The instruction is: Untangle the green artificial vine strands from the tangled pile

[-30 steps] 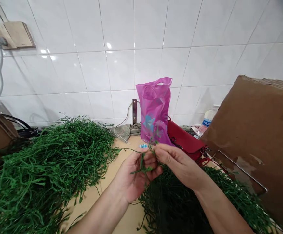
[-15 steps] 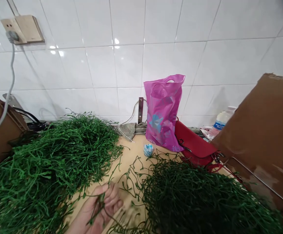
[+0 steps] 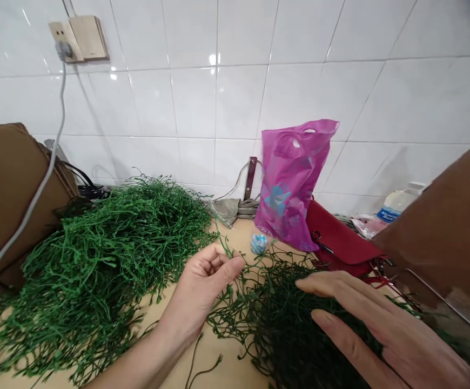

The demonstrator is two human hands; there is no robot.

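Between the thumb and fingers of my left hand (image 3: 208, 278) is pinched a thin green cord (image 3: 225, 247), knotted or budded at its tip; I cannot tell if it is one strand or several. My right hand (image 3: 364, 319) hovers over the dark green pile of cords (image 3: 295, 329) at the right, thumb and fingers apart, with nothing between them. Left of my left hand lies a larger, brighter green heap of similar cords (image 3: 109, 259). A few loose strands lie on the tan tabletop (image 3: 214, 373) between the two piles.
A purple plastic bag (image 3: 291, 183) stands against the tiled wall, beside a red purse (image 3: 340, 237). In front sits a small blue-and-white ball (image 3: 258, 243). Cardboard boxes (image 3: 12, 189) flank both sides. A bottle (image 3: 401, 202) stands back right; a grey cable (image 3: 44, 183) hangs left.
My right hand has come into view over the right pile. My left hand has moved up and right, turning, with a green cord still in its fingers. The view has shifted left.
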